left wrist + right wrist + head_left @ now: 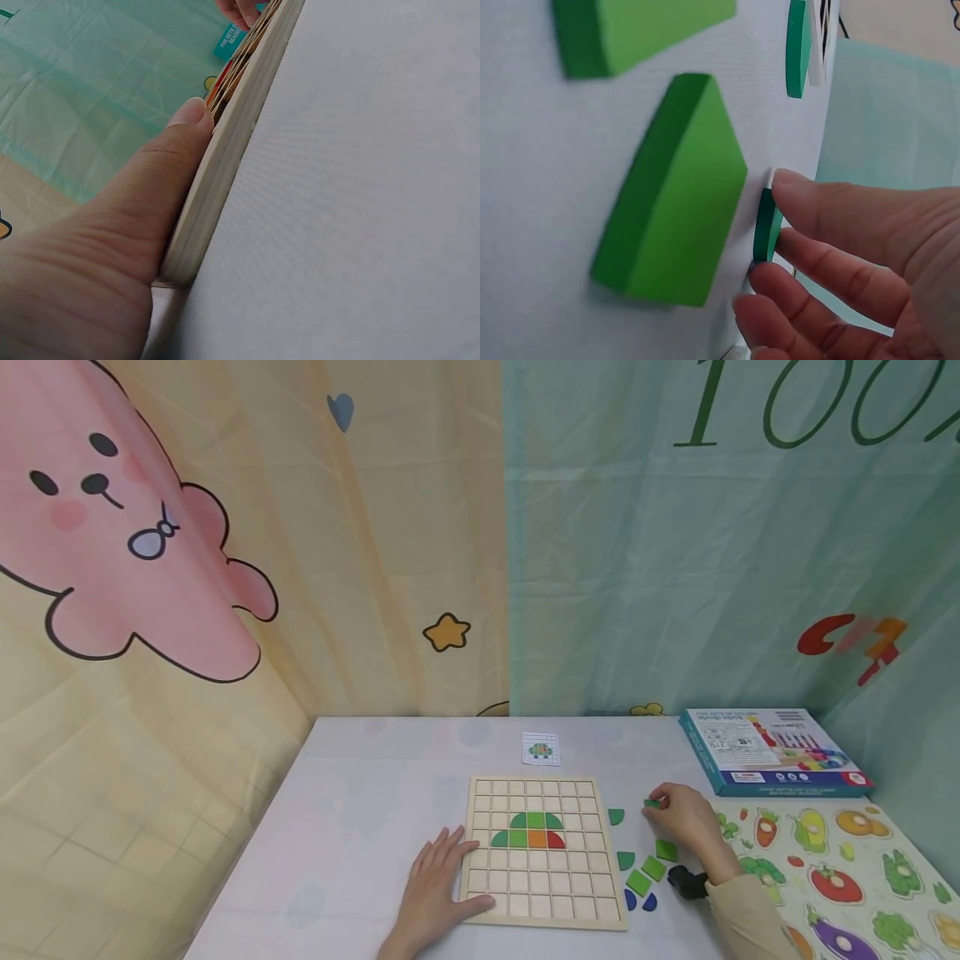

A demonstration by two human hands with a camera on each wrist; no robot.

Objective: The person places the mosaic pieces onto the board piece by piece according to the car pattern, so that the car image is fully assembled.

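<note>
A wooden grid board [540, 885] lies on the table, with several green pieces [517, 838], an orange square [537, 838] and a red quarter-circle [555, 840] in its cells. My left hand [438, 889] rests at the board's left edge, fingers extended; its thumb [150, 180] lies against the rim in the left wrist view. Right of the board, my right hand [686, 822] pinches a dark green quarter-circle piece [766, 225] between thumb and fingers, low over the table. Nearest to that hand is a light green square [679, 202].
Two green quarter-circles [617, 817], several green squares [653, 868] and two blue pieces [649, 902] lie right of the board. A pattern card [541, 749] lies behind it. A box [776, 752] and a vegetable-print sheet [862, 860] occupy the table's right side.
</note>
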